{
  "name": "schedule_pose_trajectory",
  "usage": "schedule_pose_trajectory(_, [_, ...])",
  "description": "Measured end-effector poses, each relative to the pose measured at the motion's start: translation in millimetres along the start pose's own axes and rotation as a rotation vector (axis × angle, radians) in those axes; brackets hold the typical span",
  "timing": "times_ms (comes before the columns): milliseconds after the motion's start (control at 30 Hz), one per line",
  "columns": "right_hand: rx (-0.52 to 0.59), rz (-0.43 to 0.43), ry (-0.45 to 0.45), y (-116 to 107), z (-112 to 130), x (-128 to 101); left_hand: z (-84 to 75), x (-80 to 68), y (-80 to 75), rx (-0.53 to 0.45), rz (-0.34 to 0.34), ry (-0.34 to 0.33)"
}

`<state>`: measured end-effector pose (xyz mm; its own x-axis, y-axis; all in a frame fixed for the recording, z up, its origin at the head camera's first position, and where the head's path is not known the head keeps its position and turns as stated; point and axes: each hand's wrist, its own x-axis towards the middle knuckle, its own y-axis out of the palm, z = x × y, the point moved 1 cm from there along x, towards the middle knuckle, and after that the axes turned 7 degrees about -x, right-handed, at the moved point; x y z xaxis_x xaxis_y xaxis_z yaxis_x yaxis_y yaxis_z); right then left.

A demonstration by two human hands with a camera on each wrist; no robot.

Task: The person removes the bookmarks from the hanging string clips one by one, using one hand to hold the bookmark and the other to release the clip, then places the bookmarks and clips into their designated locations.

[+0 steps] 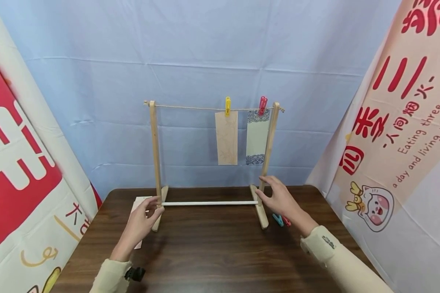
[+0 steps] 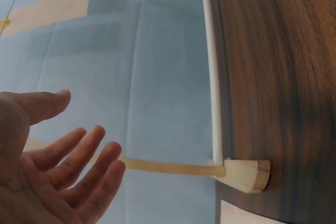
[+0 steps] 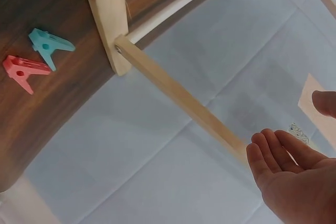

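Note:
A wooden rack stands on the table, with a left post (image 1: 155, 150), a right post (image 1: 272, 136), a white bottom rod (image 1: 209, 203) and a rope (image 1: 188, 107) strung across its top. My left hand (image 1: 141, 219) is beside the lower left post, its fingers loosely bent and holding nothing. Near the lower right post is my right hand (image 1: 280, 199), fingers apart from the thumb, grasping nothing. Whether either hand touches its post I cannot tell. From the rope hang a beige card (image 1: 227, 140) under a yellow clothespin (image 1: 227, 106) and a blue-patterned card (image 1: 256, 134) under a pink clothespin (image 1: 262, 105).
On the dark wooden table (image 1: 205, 252), a teal clothespin (image 3: 50, 46) and a red clothespin (image 3: 23, 71) lie right of the rack's foot. Pale cards (image 1: 142, 200) lie at the left, partly behind my left hand. A light blue cloth (image 1: 205, 49) hangs behind the rack.

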<state>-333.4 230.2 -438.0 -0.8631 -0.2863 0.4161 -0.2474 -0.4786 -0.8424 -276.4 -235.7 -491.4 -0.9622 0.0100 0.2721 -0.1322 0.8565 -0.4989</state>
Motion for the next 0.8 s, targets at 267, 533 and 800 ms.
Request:
schedule_pose_trajectory(267, [0.005,-0.001,-0.009,-6,9,8,-8.1,4.1,7.0,-0.031,0.0,0.026])
schedule_pose_trajectory(533, [0.035,0.012,-0.02,-10,19,12,-18.7,9.1,13.9,-0.077,0.004,0.058])
schedule_pose_trajectory(800, [0.034,0.001,-0.053,-15,22,18,-26.4,17.9,18.1,-0.094,-0.006,0.107])
